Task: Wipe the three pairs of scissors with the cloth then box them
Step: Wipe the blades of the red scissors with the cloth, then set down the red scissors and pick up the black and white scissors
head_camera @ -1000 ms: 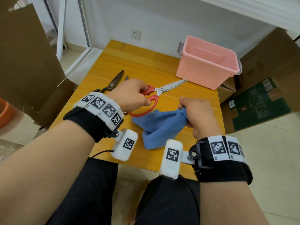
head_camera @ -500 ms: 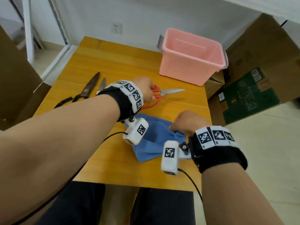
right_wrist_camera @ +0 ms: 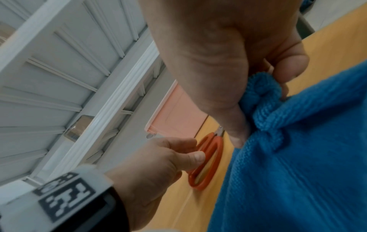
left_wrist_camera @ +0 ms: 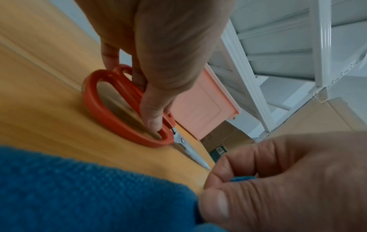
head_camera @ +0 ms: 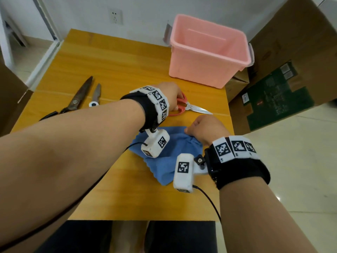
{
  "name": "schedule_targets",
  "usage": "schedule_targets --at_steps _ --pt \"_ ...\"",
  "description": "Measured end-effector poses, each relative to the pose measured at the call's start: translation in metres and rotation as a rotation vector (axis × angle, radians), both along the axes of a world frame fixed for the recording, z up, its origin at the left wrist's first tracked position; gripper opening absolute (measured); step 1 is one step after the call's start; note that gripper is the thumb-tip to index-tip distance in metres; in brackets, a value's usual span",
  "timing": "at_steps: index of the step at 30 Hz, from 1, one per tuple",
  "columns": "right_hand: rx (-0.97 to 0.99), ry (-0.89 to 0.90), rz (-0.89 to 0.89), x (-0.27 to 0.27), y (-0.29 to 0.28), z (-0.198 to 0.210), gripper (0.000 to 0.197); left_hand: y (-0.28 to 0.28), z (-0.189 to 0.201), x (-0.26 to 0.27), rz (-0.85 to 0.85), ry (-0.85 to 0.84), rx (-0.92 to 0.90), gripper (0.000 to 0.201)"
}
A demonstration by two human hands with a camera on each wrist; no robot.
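Observation:
Red-handled scissors [head_camera: 183,105] lie on the wooden table [head_camera: 109,61], blades closed and pointing right. My left hand [head_camera: 171,96] grips their handle loops; in the left wrist view the thumb and fingers [left_wrist_camera: 151,116] pinch the orange loop [left_wrist_camera: 111,116]. Just in front lies the blue cloth [head_camera: 169,161], bunched at its far corner, where my right hand [head_camera: 204,128] pinches it [right_wrist_camera: 262,97]. Dark metal scissors [head_camera: 76,99] and a smaller white-handled pair [head_camera: 96,94] lie at the table's left. The pink box [head_camera: 206,70] stands open at the back right.
Cardboard boxes [head_camera: 291,52] stand on the floor to the right of the table, close to the pink box. A wall with a socket [head_camera: 115,15] is behind the table. The table's right edge runs just beyond the scissors' tip.
My left hand has brought the red scissors down flat onto the table, blades now pointing right. The right hand has lowered with the cloth to the tabletop.

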State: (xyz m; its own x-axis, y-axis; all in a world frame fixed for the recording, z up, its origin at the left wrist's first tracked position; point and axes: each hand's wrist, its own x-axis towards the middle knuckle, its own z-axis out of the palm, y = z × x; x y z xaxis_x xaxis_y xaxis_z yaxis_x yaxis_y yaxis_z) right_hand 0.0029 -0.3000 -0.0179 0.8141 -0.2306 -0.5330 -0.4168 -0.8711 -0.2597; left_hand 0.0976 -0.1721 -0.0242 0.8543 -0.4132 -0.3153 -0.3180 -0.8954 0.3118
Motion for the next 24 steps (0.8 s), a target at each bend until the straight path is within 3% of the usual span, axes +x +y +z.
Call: schedule_targets --at_steps 6,9,12,18,24 --pt "-0.006 -0.022 -0.028 -0.003 0.004 0.001 0.032 0.007 -0.005 -0.003 -0.021 0.016 -0.007 0.045" --pt "-0.014 -0.019 -0.005 -0.005 0.013 0.009 0.032 0.025 -0.003 -0.012 0.069 0.002 -0.146 0.053" --pt "0.024 -0.036 0.051 -0.008 0.031 0.021 0.029 0.059 0.004 -0.021 0.14 -0.032 -0.222 0.046" --pt "0.114 -0.111 0.144 -0.014 0.083 0.04 0.025 0.149 0.019 -0.043 0.402 0.003 -0.163 0.03" --pt "0.146 -0.134 0.199 -0.024 0.129 0.041 0.021 0.201 0.021 -0.072 0.58 -0.035 -0.111 0.021"
